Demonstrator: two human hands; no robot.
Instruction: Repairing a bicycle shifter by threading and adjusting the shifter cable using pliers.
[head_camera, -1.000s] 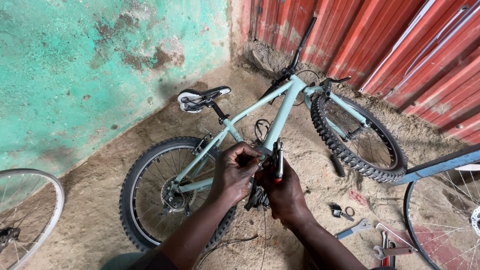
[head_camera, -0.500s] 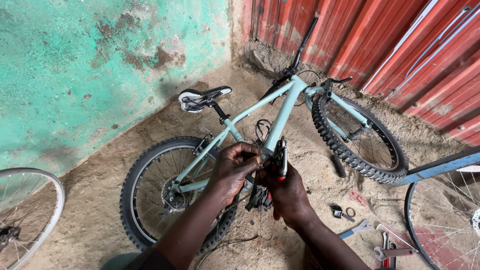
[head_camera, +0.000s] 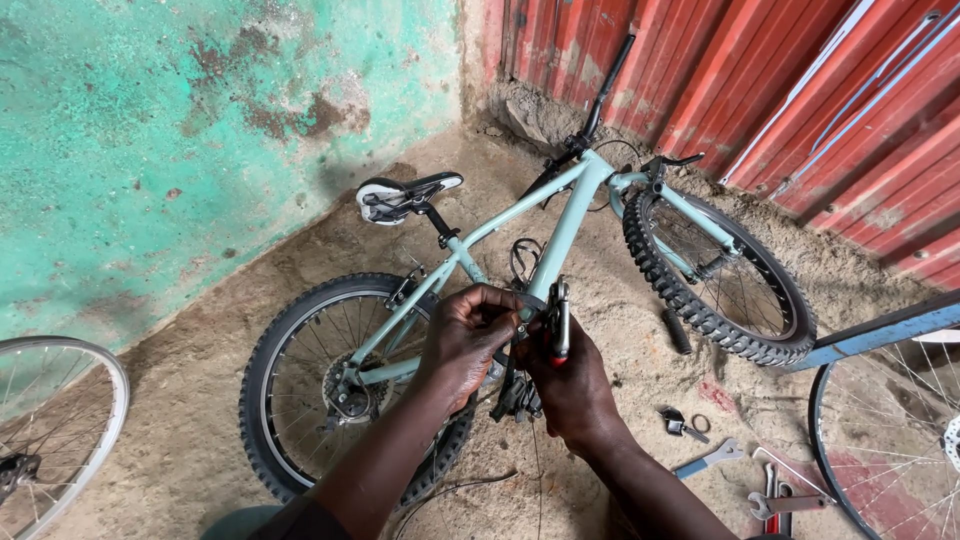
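1. Head view: left hand pinches a small dark part, held mid-air above the frame of a pale green bicycle lying on the dirt floor.
2. Right hand grips a red-handled tool upright, touching that part.
3. Wrenches lie on the floor at right; loose wheel at left.

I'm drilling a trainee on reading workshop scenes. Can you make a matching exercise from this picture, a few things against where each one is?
Things:
1. saddle
2. loose wheel
3. wrench
4. left hand

Places:
A. flat on the ground at lower right
B. over the middle of the pale green bicycle, on a small part
C. near the green wall
D. at the left edge

Pairs: 1-C, 2-D, 3-A, 4-B
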